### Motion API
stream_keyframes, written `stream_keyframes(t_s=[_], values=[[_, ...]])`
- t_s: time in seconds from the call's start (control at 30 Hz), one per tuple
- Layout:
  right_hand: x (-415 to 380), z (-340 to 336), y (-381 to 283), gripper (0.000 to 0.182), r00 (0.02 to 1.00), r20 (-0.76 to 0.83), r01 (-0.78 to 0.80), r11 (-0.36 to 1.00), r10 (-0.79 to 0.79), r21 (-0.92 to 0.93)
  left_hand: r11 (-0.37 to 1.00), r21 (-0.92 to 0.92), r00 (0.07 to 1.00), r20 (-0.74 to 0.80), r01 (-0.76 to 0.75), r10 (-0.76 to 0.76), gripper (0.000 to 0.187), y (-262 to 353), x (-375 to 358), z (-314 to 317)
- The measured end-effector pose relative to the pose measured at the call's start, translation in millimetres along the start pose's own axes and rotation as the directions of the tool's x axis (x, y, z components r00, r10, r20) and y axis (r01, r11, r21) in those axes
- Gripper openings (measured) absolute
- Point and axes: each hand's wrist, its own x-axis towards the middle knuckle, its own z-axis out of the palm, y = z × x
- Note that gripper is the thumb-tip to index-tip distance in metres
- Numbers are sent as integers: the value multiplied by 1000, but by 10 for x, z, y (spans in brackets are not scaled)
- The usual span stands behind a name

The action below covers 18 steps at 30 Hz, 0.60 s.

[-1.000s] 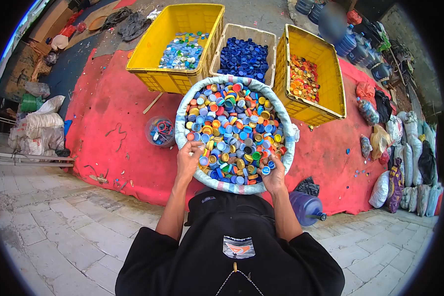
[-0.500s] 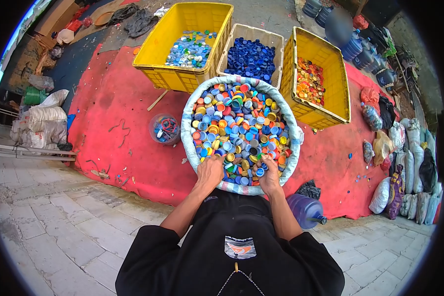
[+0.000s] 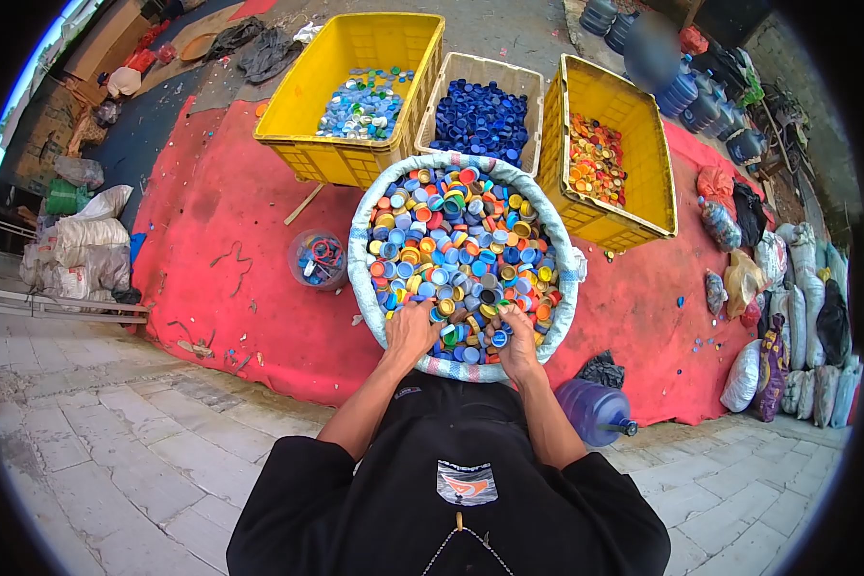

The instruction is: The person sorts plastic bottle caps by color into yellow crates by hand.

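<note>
While R fingers [image 3: 516, 320] grip blue cap [image 3: 499, 339], L fingers [image 3: 421, 313] bent, hold unclear, nr rim [image 3: 466, 372]

There are three crates [image 3: 336, 159] and one basket [image 3: 359, 261].

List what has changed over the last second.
The left hand has moved from the basket's left rim rightward and nearer the body, down to the mixed caps; whether it has grasped one is hidden. The right hand has shifted slightly left, still holding a blue cap. The basket and bins stayed put.
</note>
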Motion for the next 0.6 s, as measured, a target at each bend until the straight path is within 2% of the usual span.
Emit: stream_keyframes(t_s=[0.07, 0.17, 0.2, 0.23, 0.27, 0.3, 0.33, 0.43, 0.57, 0.6], values=[[1, -24, -5, 15, 1000, 15, 1, 1000, -1, 14, 993, -118, 998, -54, -19, 13, 36, -33, 4, 4], [-13, -42, -15, 14, 1000, 28, -4, 998, 2, 67, 849, -474, 968, 201, 232, -152, 42, 151, 27, -267], [-21, -29, -18, 14, 1000, 13, -10, 997, 9, 75, 634, -740, 970, 230, 224, -76, 42, 121, 36, -185], [-30, -10, -25, 14, 1000, -3, -14, 996, 15, 83, 254, -879, 909, 417, 405, -7, 41, 66, 58, -137], [-31, 6, -32, 15, 1000, -18, -17, 996, 19, 91, -155, -814, 828, 543, 560, 140, 40, -2, 85, -100], [-24, 20, -35, 14, 1000, -15, -14, 995, 16, 100, -502, -560, 744, 581, 660, 330, 39, -5, 103, -122], [-20, 30, -36, 13, 1000, -14, -10, 994, 12, 110, -605, -450, 743, 521, 657, 420, 45, 11, 86, -126], [-27, 11, -56, 16, 1000, 20, -12, 993, 9, 121, -687, -379, 765, 485, 621, 424, 46, 187, -11, -215], [-35, 16, -39, 20, 999, 26, -30, 990, 26, 136, -670, -498, 817, 489, 550, 307, 34, 241, -66, -124], [-42, 15, -39, 22, 999, 24, -33, 988, 29, 152, -687, -460, 812, 463, 563, 355, 30, 210, -63, -96]])
